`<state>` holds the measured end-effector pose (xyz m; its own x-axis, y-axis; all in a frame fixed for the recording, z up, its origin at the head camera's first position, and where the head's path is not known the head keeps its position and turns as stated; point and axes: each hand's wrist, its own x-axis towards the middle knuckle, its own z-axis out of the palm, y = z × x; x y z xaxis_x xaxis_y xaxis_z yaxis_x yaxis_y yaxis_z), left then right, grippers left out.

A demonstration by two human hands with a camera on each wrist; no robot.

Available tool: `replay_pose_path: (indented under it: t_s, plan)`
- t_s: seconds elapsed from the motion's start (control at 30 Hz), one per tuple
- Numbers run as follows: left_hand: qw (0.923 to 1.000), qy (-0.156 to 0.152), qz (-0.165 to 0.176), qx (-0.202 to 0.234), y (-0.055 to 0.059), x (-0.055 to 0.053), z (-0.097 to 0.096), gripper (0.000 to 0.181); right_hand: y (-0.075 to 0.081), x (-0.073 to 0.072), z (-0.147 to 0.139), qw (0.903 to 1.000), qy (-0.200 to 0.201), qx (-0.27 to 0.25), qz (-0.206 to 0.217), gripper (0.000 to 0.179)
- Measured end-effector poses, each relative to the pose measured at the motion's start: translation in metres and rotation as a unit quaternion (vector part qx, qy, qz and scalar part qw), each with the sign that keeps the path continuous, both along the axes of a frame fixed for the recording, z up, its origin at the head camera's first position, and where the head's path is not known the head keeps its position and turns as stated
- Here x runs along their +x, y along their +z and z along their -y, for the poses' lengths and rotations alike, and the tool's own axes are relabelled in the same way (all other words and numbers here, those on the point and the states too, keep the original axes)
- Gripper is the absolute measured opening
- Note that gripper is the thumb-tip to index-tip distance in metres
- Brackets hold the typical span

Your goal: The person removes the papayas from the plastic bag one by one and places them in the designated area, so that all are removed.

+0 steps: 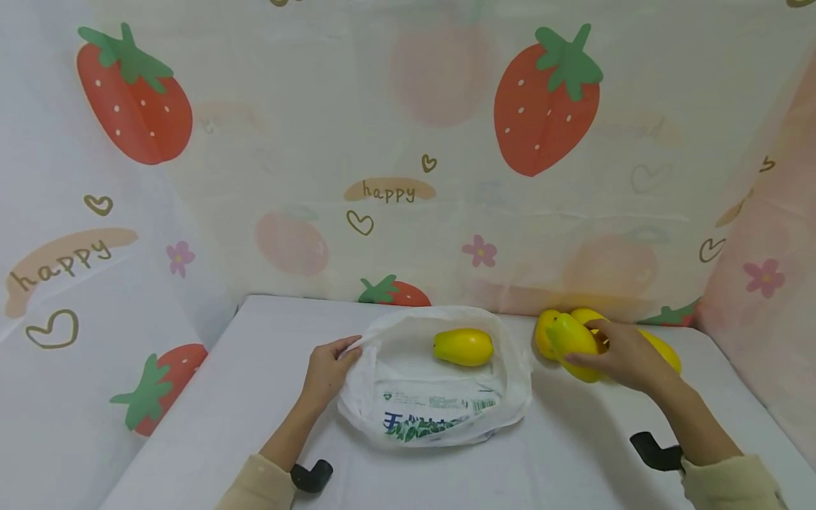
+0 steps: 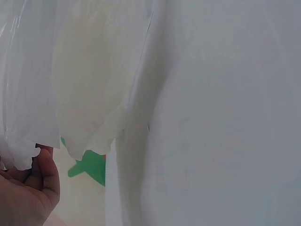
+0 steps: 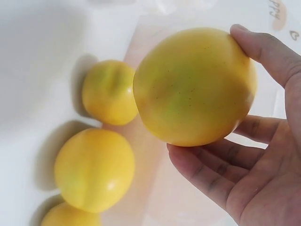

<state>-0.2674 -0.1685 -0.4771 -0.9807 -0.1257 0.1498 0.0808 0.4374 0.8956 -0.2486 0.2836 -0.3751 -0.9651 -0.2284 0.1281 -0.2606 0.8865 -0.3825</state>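
Observation:
A white plastic bag (image 1: 354,418) with green and blue print lies on the table, its mouth spread wide. Inside it rests one yellow papaya (image 1: 464,347). At the bag's left rim, my left hand (image 1: 326,374) pinches the plastic between thumb and fingers; the left wrist view shows the thin film (image 2: 21,117) at those fingertips. To the right of the bag, my right hand (image 1: 627,354) grips a yellow-green papaya (image 1: 569,336). Seen from the right wrist, thumb and fingers lie on opposite sides of this papaya (image 3: 195,87), which is raised off the table.
Three more papayas sit by the table's back right edge: one at the left (image 1: 545,331), one behind (image 1: 585,314) and one partly hidden by my hand (image 1: 664,351). A fabric backdrop (image 1: 395,248) with strawberries hangs behind the white table (image 1: 268,333).

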Motion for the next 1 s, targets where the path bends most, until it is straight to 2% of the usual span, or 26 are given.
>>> replay_pose_path:
  t_s: [0.43,0.7,1.0]
  plan:
    - [1.0000,-0.003,-0.006,0.005,0.000,0.000,0.000,0.031,-0.011,0.001,-0.013,0.9956,-0.045,0.031,0.076,0.090]
    - [1.0000,-0.001,0.000,0.005,-0.001,0.001,0.000,0.031,-0.020,0.001,-0.019,0.9940,-0.052,0.036,0.089,0.090]
    - [1.0000,0.000,-0.006,-0.005,0.000,0.000,0.000,0.031,-0.027,-0.001,-0.023,0.9884,-0.076,0.044,0.123,0.096]
